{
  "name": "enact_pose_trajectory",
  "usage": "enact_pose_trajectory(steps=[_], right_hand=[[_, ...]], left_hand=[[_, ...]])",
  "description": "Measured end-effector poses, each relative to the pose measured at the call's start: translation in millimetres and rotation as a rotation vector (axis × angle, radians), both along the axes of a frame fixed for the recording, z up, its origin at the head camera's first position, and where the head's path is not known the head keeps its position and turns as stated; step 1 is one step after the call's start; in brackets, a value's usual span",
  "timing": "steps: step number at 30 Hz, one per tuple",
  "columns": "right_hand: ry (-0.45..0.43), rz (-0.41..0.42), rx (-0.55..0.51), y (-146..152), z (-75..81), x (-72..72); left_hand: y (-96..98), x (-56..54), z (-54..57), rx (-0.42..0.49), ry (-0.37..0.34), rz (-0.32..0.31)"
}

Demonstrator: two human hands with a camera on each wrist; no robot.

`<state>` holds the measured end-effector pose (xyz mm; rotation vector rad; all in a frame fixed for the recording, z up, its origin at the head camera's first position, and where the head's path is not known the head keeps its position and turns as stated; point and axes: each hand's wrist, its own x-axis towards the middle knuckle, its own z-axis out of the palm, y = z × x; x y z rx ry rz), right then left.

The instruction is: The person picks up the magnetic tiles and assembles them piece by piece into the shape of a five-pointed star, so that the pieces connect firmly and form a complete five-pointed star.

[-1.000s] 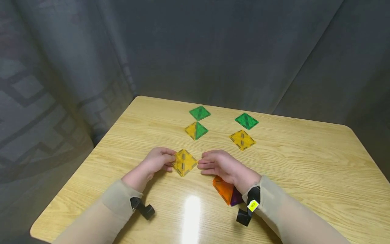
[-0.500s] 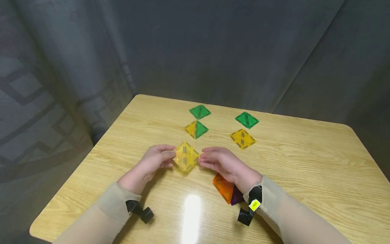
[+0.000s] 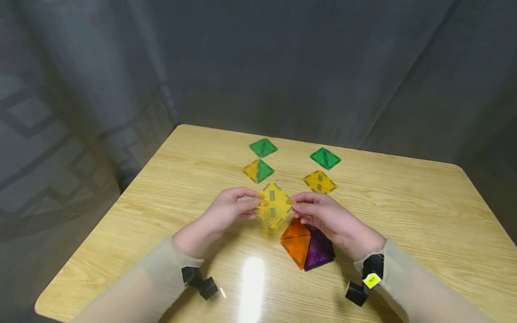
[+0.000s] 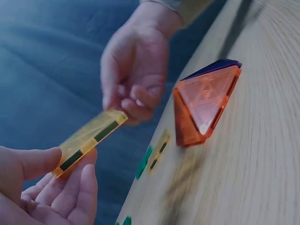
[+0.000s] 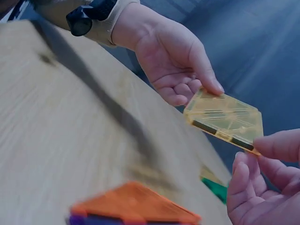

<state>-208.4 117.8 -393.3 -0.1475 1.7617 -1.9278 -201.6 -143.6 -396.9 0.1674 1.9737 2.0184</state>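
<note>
Two yellow triangular magnetic tiles (image 3: 276, 204), joined edge to edge as a diamond, are held above the table between both hands. My left hand (image 3: 226, 208) pinches the left corner between thumb and fingers; its fingertips show through the clear plastic. At the opposite corner, my right hand (image 3: 333, 220) pinches the same tiles, its thumb (image 5: 279, 145) on the upper face in the right wrist view. Just below and to the right, a raised shape of orange tiles (image 3: 296, 246) and purple tiles (image 3: 320, 249) stands on the table, partly behind the right hand.
Farther back on the wooden table (image 3: 181, 170) lie flat diamonds: a green pair (image 3: 263, 147), a yellow-and-green pair (image 3: 264, 170), another green pair (image 3: 325, 158) and a yellow pair (image 3: 319, 181). Grey curtain (image 3: 274, 67) hangs behind the table.
The yellow diamond has been lifted off the table and carried right, close to the orange and purple shape. My right hand has moved right and now pinches its corner too.
</note>
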Motion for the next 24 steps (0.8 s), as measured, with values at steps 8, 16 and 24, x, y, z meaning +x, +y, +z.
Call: enact_pose_trajectory(steps=[8, 16, 24], right_hand=[[0.090, -0.044, -0.058, 36, 17.3, 10.8], [0.142, -0.148, -0.116, 42, 14.5, 16.1], [0.263, -0.165, -0.083, 42, 10.8, 21.2]], left_hand=[[39.7, -10.6, 4.8, -0.074, 0.091, -0.002], [60.8, -20.6, 4.8, -0.062, 0.072, 0.043], [62.3, -21.7, -5.9, 0.072, 0.077, -0.029]])
